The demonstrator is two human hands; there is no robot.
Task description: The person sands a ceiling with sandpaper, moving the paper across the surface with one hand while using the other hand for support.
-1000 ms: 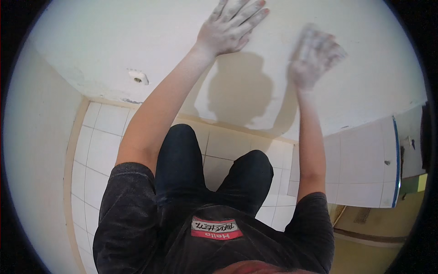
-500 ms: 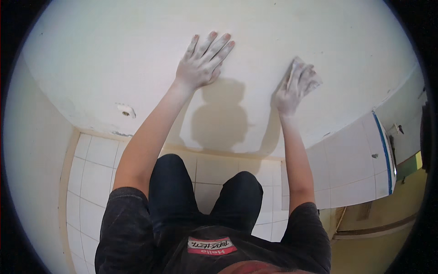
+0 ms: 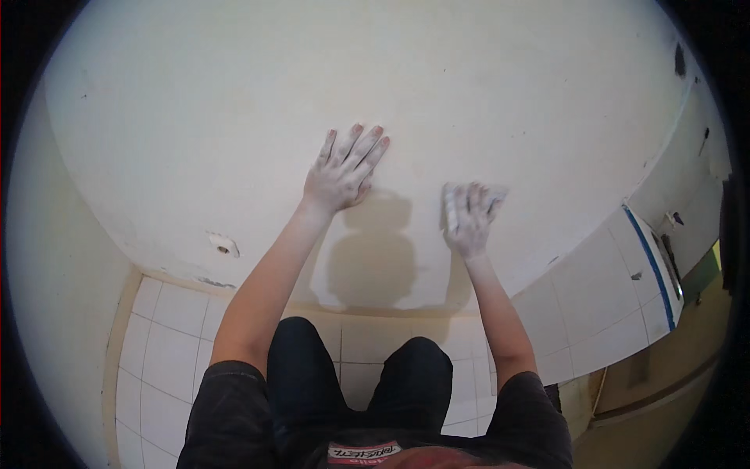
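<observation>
A pale, smooth wall [image 3: 484, 102] fills the space in front of me. My left hand [image 3: 341, 180] lies flat against it with fingers spread, holding nothing. To its right, my right hand [image 3: 470, 223] presses a thin, dust-whitened folded sheet that looks like sandpaper [image 3: 451, 205] to the wall. That sheet sticks out on both sides of the fingers; the palm hides the rest. White powder coats both hands. The right hand is slightly blurred.
Low on the wall at left sits a round fitting in a hole [image 3: 224, 247]. Below lies a white tiled floor [image 3: 168, 344], with my knees near the wall. At right stands a white tiled surface [image 3: 594, 293] edged by a blue strip [image 3: 652, 262].
My right hand has moved left with the sheet, closer to my left hand. Both hands and the wall appear lower in the view, as the view itself has shifted up.
</observation>
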